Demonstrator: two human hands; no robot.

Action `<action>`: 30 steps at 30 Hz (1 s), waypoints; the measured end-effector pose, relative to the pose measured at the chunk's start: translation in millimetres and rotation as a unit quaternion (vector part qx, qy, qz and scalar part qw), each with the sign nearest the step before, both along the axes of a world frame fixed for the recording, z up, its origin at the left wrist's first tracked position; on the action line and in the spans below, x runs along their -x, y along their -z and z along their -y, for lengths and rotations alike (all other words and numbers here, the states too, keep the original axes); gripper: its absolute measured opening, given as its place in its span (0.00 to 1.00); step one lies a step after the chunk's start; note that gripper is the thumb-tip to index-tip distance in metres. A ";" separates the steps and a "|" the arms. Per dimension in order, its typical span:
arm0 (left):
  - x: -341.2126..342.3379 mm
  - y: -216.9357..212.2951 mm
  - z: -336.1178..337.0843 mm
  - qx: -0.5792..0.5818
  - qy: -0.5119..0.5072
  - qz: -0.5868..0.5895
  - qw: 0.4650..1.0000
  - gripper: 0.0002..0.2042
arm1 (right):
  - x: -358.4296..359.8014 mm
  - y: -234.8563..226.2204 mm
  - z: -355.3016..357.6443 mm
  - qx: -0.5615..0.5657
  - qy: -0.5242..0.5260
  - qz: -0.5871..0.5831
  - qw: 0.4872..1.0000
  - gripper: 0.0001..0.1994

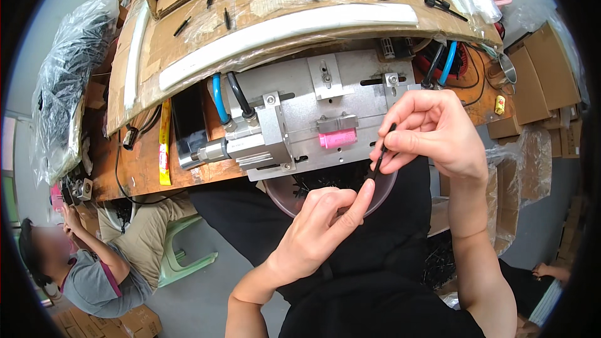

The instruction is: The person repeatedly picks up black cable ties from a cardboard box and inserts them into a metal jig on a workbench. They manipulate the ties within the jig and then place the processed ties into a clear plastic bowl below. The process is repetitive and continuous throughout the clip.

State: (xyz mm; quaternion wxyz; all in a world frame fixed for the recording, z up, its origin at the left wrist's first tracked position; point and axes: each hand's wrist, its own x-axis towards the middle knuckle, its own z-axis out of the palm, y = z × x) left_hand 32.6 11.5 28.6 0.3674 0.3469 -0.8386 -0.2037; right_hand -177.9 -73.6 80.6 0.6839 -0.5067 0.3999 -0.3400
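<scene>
right hand (438, 131): fingers pinch thin black rod (382, 150) | left hand (322, 225): fingertip touches rod's lower end, holding nothing | above bowl (282, 200)

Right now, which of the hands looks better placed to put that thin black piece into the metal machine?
Probably the right hand: it pinches the black piece and sits nearest the machine. The left hand only touches its lower tip.

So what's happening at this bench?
A person seated at a workbench holds a thin black rod in the right hand, the left hand touching its lower end. Just beyond sit a metal fixture with a pink block and a bowl of black parts. More rods lie on cardboard above.
</scene>
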 end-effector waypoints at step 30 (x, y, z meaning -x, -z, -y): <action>20.5 -29.9 58.8 0.055 -0.141 0.175 0.973 0.32 | 17.3 -6.1 6.2 0.456 0.275 -0.246 0.810 0.06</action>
